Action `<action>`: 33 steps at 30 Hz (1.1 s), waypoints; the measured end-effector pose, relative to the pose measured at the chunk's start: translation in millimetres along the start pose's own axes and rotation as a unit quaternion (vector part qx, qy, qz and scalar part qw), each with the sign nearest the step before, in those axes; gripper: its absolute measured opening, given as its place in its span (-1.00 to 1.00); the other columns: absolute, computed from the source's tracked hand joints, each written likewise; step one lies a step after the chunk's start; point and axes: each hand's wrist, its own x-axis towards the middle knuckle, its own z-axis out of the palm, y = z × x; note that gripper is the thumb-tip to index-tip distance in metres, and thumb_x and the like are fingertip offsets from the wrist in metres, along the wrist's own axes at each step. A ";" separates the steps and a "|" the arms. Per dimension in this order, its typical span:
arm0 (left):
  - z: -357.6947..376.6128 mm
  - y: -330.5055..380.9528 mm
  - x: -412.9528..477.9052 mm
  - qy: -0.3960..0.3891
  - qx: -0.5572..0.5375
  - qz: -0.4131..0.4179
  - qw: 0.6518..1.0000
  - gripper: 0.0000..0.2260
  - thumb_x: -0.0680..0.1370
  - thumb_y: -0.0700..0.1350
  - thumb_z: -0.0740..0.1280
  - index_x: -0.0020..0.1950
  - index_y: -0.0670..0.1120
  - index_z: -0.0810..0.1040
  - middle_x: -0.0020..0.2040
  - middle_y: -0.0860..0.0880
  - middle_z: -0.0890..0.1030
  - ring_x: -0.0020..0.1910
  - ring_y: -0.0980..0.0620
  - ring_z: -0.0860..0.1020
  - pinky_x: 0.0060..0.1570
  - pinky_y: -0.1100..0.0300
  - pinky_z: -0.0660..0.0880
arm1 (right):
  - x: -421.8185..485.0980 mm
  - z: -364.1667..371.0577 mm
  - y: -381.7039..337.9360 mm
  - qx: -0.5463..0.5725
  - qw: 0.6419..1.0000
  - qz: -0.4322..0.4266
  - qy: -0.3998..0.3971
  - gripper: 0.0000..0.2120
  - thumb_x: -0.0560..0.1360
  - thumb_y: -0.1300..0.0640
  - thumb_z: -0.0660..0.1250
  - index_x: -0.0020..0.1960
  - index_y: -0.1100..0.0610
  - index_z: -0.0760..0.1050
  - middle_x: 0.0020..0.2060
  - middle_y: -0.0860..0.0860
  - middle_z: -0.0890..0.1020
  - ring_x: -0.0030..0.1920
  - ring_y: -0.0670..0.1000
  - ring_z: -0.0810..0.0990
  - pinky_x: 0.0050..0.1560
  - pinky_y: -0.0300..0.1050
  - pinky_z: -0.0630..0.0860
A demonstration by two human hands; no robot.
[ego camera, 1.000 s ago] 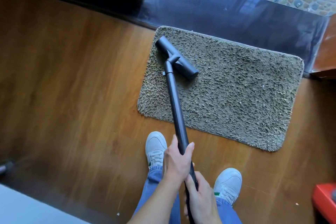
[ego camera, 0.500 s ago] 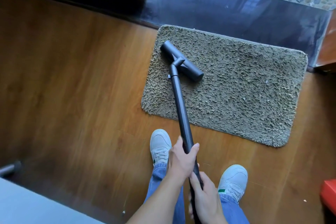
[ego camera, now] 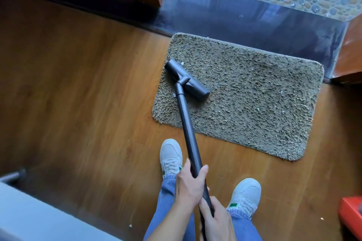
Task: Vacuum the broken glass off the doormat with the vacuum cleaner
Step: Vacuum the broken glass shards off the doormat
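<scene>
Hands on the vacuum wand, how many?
2. The left hand grips the wand higher up; the right hand grips it lower, near the frame's bottom edge.

On the wooden floor (ego camera: 82, 88) a shaggy doormat (ego camera: 258, 107) lies flat ahead of our left hand (ego camera: 189, 185) and right hand (ego camera: 216, 221).

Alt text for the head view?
A person's left hand and right hand grip a black vacuum wand, its floor head resting on the left part of a shaggy olive doormat on a wooden floor. White sneakers stand just short of the mat.
</scene>
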 end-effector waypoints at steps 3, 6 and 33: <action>3.1 -3.0 -6.3 0.003 0.005 -0.006 1.000 -0.65 0.41 0.28 0.34 -0.14 0.01 0.44 -0.36 -0.01 0.60 -0.37 -0.08 0.67 -0.20 -0.13 0.62 | 40.0 -32.4 -104.6 -0.063 0.997 -0.033 -0.021 -0.77 0.63 -0.10 0.27 -0.17 -0.06 0.50 -0.52 -0.06 0.59 -0.45 -0.20 0.58 -0.36 -0.35 0.43; 12.3 -5.6 -6.7 0.001 0.008 -0.010 1.000 -0.61 0.35 0.33 0.32 -0.16 0.02 0.43 -0.36 -0.02 0.61 -0.37 -0.10 0.67 -0.21 -0.16 0.62 | 19.9 -50.8 -135.9 -0.053 0.998 -0.015 -0.014 -0.68 0.60 -0.18 0.24 -0.18 0.01 0.51 -0.47 0.02 0.62 -0.46 -0.07 0.62 -0.29 -0.12 0.52; -22.0 10.3 36.3 0.007 -0.027 0.005 1.000 -0.74 0.52 0.10 0.42 -0.17 0.00 0.42 -0.43 0.09 0.54 -0.41 -0.15 0.67 -0.25 -0.21 0.62 | 38.3 -29.8 -197.9 -0.009 1.000 -0.012 0.003 -0.66 0.64 -0.17 0.16 -0.16 0.04 0.44 -0.47 0.11 0.56 -0.57 0.10 0.57 -0.55 -0.07 0.51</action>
